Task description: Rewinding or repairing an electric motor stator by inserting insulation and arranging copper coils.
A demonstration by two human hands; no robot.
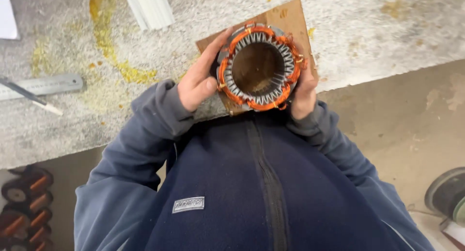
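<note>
I hold a round motor stator (pixel 258 67) between both hands, its open bore facing up at me. It has a grey slotted steel core and orange copper windings around the rim. My left hand (pixel 199 79) grips its left side, thumb along the rim. My right hand (pixel 305 88) cups its right side. The stator hangs just above a brown cardboard square (pixel 286 17) lying at the edge of the grey bench (pixel 368 33).
White tubes (pixel 149 7) lie at the back of the bench. A metal ruler (pixel 43 85) and a thin pen-like tool (pixel 30 97) sit at the left. Yellow stains mark the benchtop. Several copper-wound parts (pixel 24 207) stand on the floor lower left; a dark round object (pixel 448 193) lower right.
</note>
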